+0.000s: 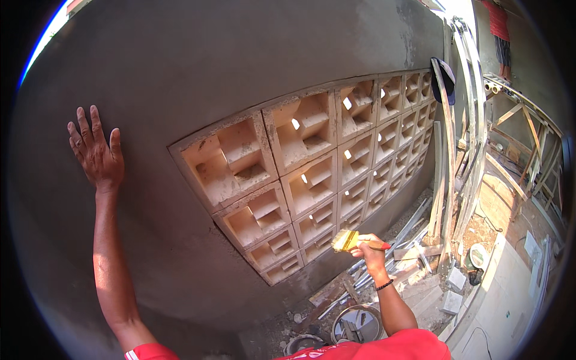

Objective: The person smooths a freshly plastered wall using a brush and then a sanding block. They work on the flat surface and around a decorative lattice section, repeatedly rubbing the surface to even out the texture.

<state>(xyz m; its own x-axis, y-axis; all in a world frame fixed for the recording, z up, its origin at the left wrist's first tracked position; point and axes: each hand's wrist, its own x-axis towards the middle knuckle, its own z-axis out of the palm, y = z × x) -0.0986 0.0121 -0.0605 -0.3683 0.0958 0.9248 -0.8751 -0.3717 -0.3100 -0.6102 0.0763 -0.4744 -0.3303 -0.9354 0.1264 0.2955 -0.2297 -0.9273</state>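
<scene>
My left hand is raised at the left, fingers spread, palm toward the grey plastered wall; it looks laid flat against it. In my right hand is a paintbrush with pale bristles and a red-tipped handle. The bristles point left, in front of the lower part of a panel of pale ventilation blocks set into the wall. Whether they touch the blocks cannot be made out. A dark beaded bracelet circles my right wrist.
Below my right arm stands a bucket with tools in it. Wooden poles lean at the right, a dark cap hanging on them. Planks, metal tubes and rubble cover the ground. A person in red stands far right, near wooden framing.
</scene>
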